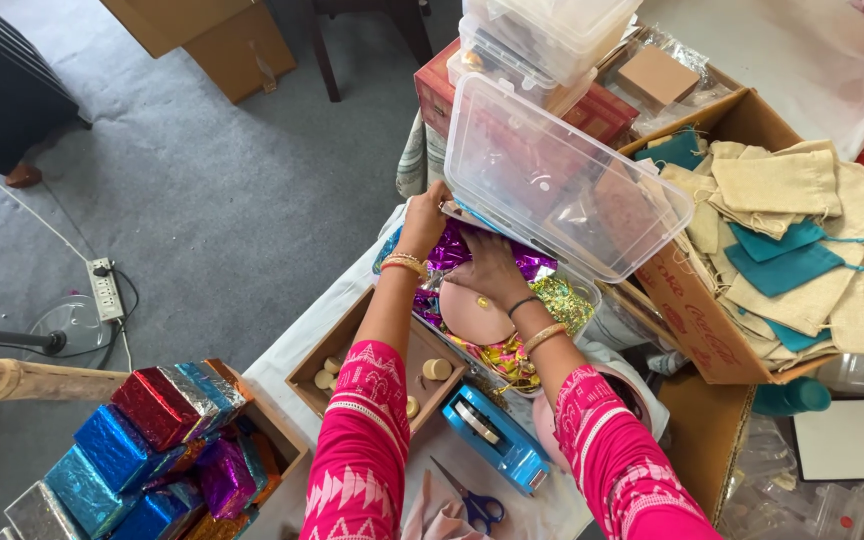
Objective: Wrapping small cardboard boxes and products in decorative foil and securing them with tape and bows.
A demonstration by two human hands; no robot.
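My left hand (422, 222) grips the far left edge of a clear plastic box (586, 290) that holds shiny foil sheets (473, 247) in purple, gold and green. My right hand (493, 270) presses palm-down on the purple foil inside the box, its fingers spread. The box's clear hinged lid (552, 175) stands open, tilted up behind the hands. A round pink disc (472, 318) lies on the foil just below my right hand. Both arms wear pink patterned sleeves and bangles.
A blue tape dispenser (495, 434) and blue-handled scissors (474, 505) lie near me. A wooden tray (347, 345) holds small round pieces. Foil-wrapped boxes (162, 440) fill a crate at lower left. A cardboard box (697, 325) of cloth pouches (802, 235) sits right. Clear containers (542, 30) are stacked beyond.
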